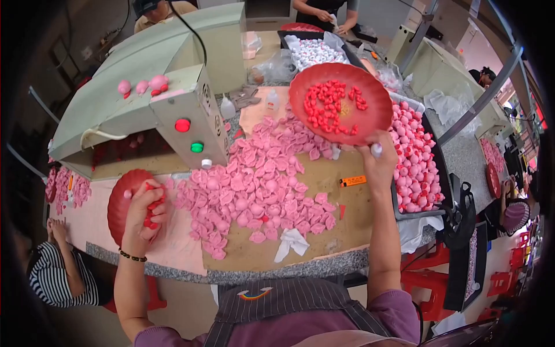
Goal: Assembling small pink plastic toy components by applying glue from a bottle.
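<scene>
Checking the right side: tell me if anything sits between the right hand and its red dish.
Nothing does: the right hand already grips the red dish by its lower rim, holding it tilted above the pink pieces. Small red parts lie inside.

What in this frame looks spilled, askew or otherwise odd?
The right hand holds the red dish steeply tilted, yet its small red pieces stay put. Pink pieces sprawl loose across the table. Crumpled white paper lies near the edge.
</scene>
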`<state>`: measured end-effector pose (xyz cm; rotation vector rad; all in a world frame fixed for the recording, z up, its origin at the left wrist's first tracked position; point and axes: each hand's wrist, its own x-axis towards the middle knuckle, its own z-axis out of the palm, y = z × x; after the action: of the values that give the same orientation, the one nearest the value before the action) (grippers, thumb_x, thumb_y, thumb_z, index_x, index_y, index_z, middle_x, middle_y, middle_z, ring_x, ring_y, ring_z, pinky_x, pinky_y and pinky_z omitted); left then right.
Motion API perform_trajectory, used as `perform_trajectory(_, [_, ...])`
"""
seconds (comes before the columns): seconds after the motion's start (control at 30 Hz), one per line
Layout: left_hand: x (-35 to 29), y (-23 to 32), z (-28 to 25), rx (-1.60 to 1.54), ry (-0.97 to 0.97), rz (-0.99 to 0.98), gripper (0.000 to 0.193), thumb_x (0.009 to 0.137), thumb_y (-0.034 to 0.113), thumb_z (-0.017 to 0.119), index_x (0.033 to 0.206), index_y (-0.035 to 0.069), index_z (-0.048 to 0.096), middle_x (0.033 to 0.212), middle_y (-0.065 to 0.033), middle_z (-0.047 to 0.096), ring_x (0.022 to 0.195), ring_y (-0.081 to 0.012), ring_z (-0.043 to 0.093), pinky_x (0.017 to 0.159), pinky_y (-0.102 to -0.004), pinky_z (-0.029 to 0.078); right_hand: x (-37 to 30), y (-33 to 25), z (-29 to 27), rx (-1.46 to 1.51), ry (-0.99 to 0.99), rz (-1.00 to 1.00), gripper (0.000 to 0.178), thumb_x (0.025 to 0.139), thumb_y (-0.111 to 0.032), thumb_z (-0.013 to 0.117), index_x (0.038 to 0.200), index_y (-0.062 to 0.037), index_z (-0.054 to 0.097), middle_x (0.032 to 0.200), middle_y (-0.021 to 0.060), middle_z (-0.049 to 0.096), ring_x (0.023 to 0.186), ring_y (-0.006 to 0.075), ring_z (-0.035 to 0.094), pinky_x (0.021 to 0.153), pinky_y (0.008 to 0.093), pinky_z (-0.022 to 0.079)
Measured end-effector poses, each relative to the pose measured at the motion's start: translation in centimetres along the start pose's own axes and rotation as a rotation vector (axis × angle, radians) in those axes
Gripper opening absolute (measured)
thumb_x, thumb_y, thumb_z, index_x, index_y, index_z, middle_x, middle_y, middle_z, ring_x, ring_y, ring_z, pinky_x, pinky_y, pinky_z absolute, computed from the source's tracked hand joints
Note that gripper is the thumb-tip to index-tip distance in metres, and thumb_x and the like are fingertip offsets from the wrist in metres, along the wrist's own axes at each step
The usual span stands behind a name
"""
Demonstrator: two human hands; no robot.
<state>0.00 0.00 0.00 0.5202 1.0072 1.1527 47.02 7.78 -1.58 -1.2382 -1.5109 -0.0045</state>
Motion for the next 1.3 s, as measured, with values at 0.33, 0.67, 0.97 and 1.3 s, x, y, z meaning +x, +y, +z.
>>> perform_trajectory(0.33, [2.0, -3.3, 20.1, 0.709, -0.320, 0.250, 0.018, 0.076, 0.005, 0.063, 0.092, 0.008, 0.054, 0.071, 0.0020, 0.052, 0.056, -0.0025, 0.043, 0.041, -0.0173, 0.030, -12.1, -8.0, -2.0, 0.228, -0.238, 0.055, 0.019, 0.062, 0.009, 0.063, 0.079, 0.0011, 0.058, 0.087, 0.0121, 0.055, 0.078, 0.0210, 0.057, 0.068, 0.0281, 0.045])
perform_trajectory(0.67, [1.8, -4.8, 19.5, 0.659, -0.371, 0.728, 0.061, 0.078, 0.020, 0.067, 0.125, -0.004, 0.037, 0.118, -0.0183, 0.049, 0.113, -0.0224, 0.047, 0.092, -0.0338, 0.039, -10.7, -4.7, -0.4, 0.174, -0.074, 0.053, 0.018, 0.063, 0.009, 0.062, 0.079, 0.0009, 0.059, 0.088, 0.0116, 0.055, 0.075, 0.0192, 0.056, 0.065, 0.0282, 0.045])
perform_trajectory(0.97, [-7.7, -15.0, 3.4, 1.378, 0.223, 1.073, 0.046, 0.071, 0.007, 0.062, 0.113, -0.003, 0.047, 0.112, -0.0189, 0.047, 0.107, -0.0408, 0.041, 0.094, -0.0481, 0.031, 1.2, 0.2, 3.0, -0.010, 0.216, -0.015, 0.020, 0.063, 0.002, 0.071, 0.075, 0.0007, 0.055, 0.077, 0.0098, 0.055, 0.072, 0.0202, 0.055, 0.067, 0.0291, 0.044])
perform_trajectory(1.3, [-7.5, -18.2, 0.7, 1.310, 0.514, 0.830, 0.048, 0.079, 0.025, 0.053, 0.118, -0.003, 0.043, 0.120, -0.0200, 0.040, 0.114, -0.0384, 0.033, 0.099, -0.0477, 0.024, 15.7, 14.6, 12.9, -0.155, -0.047, 0.415, 0.029, 0.059, -0.012, 0.074, 0.083, -0.0019, 0.064, 0.087, 0.0190, 0.062, 0.080, 0.0306, 0.061, 0.071, 0.0375, 0.047])
